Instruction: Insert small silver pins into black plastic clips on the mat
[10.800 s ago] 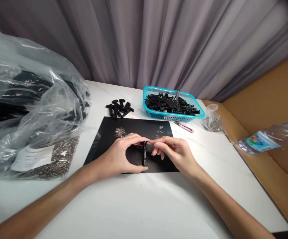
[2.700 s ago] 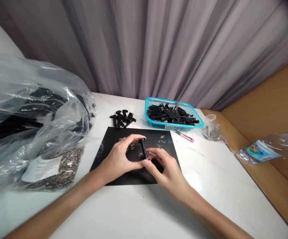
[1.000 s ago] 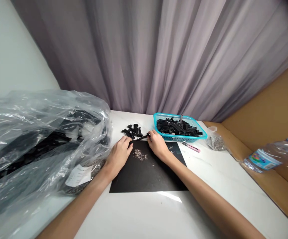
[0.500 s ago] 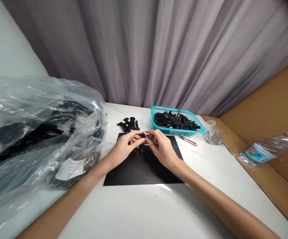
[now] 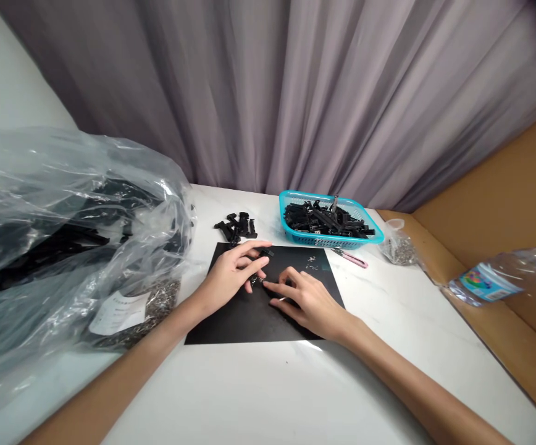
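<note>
My left hand (image 5: 238, 272) is closed with a small black plastic piece (image 5: 267, 252) between thumb and forefinger, above the black mat (image 5: 244, 321). My right hand (image 5: 312, 300) rests low over the mat, its forefinger reaching to a little heap of small metal parts (image 5: 256, 280) beneath the left fingertips. A thin pale stick (image 5: 283, 300) shows between the right thumb and fingers; most of it is hidden. More tiny metal parts (image 5: 312, 263) lie at the mat's upper right. Their exact kind is too small to make out.
Loose black plastic pieces (image 5: 238, 227) lie behind the mat. A blue basket (image 5: 333, 238) holds many more, with a pink-handled cutter (image 5: 355, 259) before it. Clear bags (image 5: 170, 204) crowd the left; a small bag of metal parts (image 5: 397, 244) and a bottle (image 5: 490, 284) are right.
My right hand has moved away from the black piece, down toward the metal heap, with the pale stick still in it. The left hand keeps the piece in nearly the same place.
</note>
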The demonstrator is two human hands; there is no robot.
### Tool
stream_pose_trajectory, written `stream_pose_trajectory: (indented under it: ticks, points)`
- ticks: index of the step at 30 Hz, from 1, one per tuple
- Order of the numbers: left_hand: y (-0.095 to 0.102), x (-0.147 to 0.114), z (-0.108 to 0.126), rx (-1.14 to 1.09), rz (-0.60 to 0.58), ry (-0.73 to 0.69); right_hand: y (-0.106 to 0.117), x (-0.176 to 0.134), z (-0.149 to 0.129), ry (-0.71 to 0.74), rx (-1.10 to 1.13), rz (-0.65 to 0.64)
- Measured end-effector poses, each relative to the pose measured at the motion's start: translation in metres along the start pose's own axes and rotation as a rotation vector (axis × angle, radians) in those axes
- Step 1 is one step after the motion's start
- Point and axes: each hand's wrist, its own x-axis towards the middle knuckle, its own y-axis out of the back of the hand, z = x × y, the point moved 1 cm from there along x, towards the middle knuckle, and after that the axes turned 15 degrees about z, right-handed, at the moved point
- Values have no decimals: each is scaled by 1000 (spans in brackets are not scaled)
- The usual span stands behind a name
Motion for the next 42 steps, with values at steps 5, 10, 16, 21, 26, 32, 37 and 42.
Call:
stream_pose_trajectory:
  ticks: [5, 10, 16, 21, 26, 32, 37, 42]
  points:
    - [0, 0, -2, 29, 7, -20, -6, 8, 3, -90, 144, 135]
    - [-2, -1, -4, 14, -2, -14, 5, 3, 4, -213, 355, 197]
    - [-10, -8, -5, -65, -128, 22, 22, -4, 9, -492, 442, 254]
    - [-16, -14, -3, -95, -156, 51, 29, -4, 7, -585, 542, 272]
    - [-17, -18, -1, 61, -117, -145, 29, -2, 5, -604, 652, 294]
    - [-17, -23, 5, 265, -64, -436, 25, -5, 0, -724, 764, 291]
    - [-17, -24, 9, 314, -10, -528, 32, -4, -7, -697, 787, 270]
    - [-13, -23, 11, 431, 60, -711, 39, -4, -11, -581, 732, 265]
